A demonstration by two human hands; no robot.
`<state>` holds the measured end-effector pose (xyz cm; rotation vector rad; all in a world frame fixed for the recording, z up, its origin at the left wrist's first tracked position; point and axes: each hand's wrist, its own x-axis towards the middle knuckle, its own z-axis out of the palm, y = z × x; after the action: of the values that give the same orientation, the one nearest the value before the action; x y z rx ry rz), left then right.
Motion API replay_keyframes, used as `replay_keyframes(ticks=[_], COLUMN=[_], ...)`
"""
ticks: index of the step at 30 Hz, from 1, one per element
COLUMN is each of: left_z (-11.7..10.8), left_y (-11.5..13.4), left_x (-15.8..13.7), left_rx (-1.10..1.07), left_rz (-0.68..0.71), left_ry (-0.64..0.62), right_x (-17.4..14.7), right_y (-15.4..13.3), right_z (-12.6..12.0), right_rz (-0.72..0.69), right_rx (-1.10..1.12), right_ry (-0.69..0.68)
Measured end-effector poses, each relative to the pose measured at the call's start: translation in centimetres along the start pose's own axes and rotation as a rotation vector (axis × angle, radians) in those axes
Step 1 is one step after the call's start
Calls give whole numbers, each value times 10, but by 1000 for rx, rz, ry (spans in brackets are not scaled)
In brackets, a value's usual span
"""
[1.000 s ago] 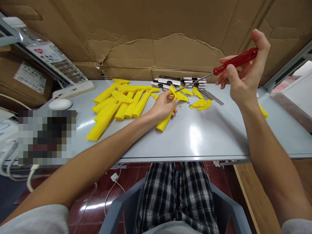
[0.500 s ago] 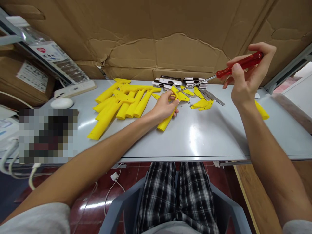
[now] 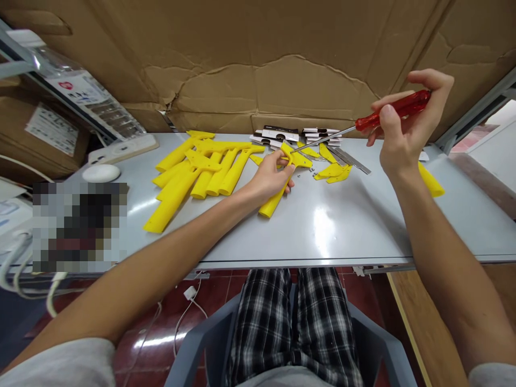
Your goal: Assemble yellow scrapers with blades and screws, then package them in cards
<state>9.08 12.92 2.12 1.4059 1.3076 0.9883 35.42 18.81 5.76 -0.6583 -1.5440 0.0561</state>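
My left hand (image 3: 271,176) is closed around a yellow plastic scraper handle (image 3: 271,206), its lower end resting on the table and its wide head pointing away from me. My right hand (image 3: 407,123) grips a screwdriver (image 3: 393,110) with a red see-through handle. The screwdriver's shaft slants down to the left, and its tip meets the scraper handle's head beside my left fingers. Small screws (image 3: 312,170) lie just right of that head. Close by are loose yellow head plates (image 3: 334,171) and flat metal blades (image 3: 355,160).
Several yellow handles (image 3: 173,196) lie in a pile on the left, and another handle (image 3: 431,181) lies at right behind my forearm. Black-and-white blade packs (image 3: 278,134) sit against the cardboard (image 3: 306,88). A white mouse (image 3: 101,172), power strip (image 3: 123,149) and plastic bottle (image 3: 84,88) stand left.
Both hands keep their grips, and the screwdriver tip stays at the scraper handle's head. The whole view has shifted very slightly; the right hand and screwdriver sit marginally further left.
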Motion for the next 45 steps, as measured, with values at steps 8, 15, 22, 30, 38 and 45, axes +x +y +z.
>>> replay_keyframes(ticks=[8,15,22,30,38,45], left_z=[0,0,0,2,4,3], left_y=[-1,0,-1,1,5,2], left_x=[-1,-3,0,-3,-6,-4], left_rx=[-5,19,3,17,-26,-16], left_rz=[24,32,3,4,-36,-22], left_ry=[-16,-22,-18,-12,34,25], right_x=[6,10,6,8,5,8], right_y=[-5,0,-4,3,6,-9], right_z=[0,-1,-2,-3,-1,-6], right_rz=[-100,-116,-65,-30,-60,-54], right_rx=[99,3,32,133,43,129], right_ry=[-54,59,60,82,80,-60])
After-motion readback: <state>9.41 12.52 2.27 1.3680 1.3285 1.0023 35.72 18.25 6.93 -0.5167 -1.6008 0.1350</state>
